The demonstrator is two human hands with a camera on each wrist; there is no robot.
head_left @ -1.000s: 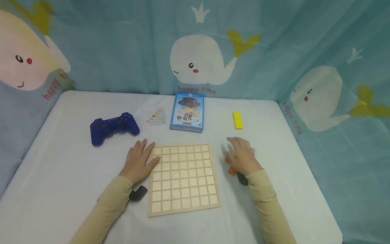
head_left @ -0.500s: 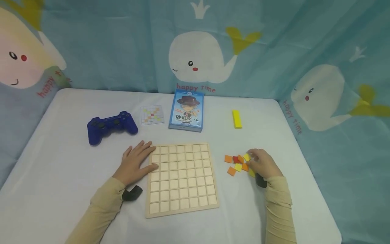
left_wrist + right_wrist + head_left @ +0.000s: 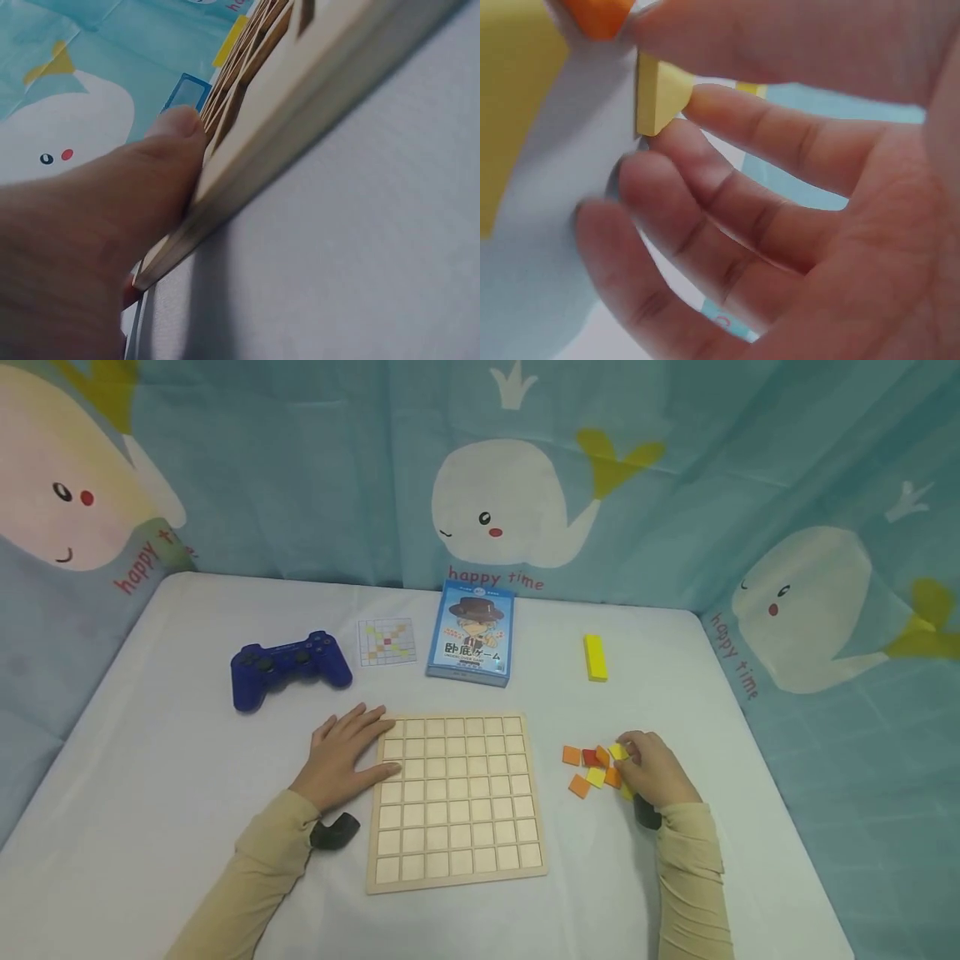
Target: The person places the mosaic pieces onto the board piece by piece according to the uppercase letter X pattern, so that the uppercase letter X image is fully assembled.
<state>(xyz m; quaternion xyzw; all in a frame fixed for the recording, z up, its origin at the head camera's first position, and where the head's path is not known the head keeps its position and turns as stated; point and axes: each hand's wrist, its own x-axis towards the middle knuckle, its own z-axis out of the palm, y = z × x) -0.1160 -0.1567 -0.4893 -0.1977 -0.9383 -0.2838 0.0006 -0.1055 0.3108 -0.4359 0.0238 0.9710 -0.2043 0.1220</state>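
Observation:
My left hand (image 3: 337, 764) lies spread at the left edge of the wooden grid board (image 3: 459, 806). In the left wrist view its thumb (image 3: 176, 124) rests along the board's rim, with the other fingers mostly hidden. Right of the board, my right hand (image 3: 658, 770) is low over a small pile of square tiles, thumb and index finger at a yellow tile (image 3: 617, 752). The right wrist view shows the same yellow tile (image 3: 651, 97) between thumb and index, the other fingers loosely bent. Beside it lie orange tiles (image 3: 572, 755) and a red tile (image 3: 589, 758).
A blue game controller (image 3: 291, 668) lies back left, next to a printed card (image 3: 386, 642) with a coloured grid pattern. A blue card-game box (image 3: 472, 633) is behind the board, and a yellow block (image 3: 595, 657) farther right. A whale-print curtain (image 3: 300, 485) hangs behind the table.
The right hand has moved right and down off the tiles, uncovering them, and its fingertips have come to a yellow tile. The left hand stays at the board's edge.

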